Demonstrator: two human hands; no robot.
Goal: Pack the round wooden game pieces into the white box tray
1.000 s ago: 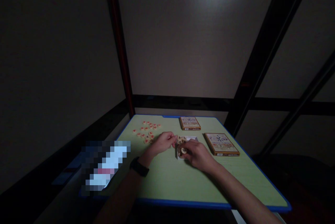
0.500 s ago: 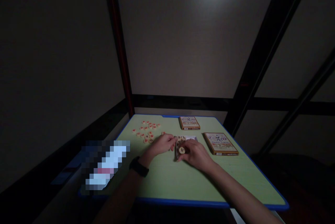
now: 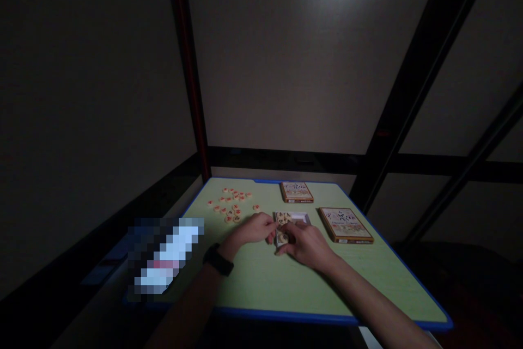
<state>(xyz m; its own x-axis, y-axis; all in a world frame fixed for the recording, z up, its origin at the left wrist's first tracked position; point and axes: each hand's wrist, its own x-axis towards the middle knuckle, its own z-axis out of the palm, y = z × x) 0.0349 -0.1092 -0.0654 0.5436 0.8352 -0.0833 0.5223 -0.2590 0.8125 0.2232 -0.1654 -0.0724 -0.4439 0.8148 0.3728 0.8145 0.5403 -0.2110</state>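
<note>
White-walled and shallow, the open rectangular box (image 3: 306, 215) sits on the pale-green, blue-edged desk (image 3: 269, 289) between both hands, round black-marked pieces (image 3: 283, 216) inside; the left hand (image 3: 258, 227) curls at its left wall, presumably to steady it; the right hand (image 3: 308, 243) arches over the near end, fingers about one pale disc (image 3: 283, 238); whether either truly grips, I cannot tell; mostly red-marked round pieces (image 3: 236, 207) lie loose leftward, perhaps spread so their faces show.
</note>
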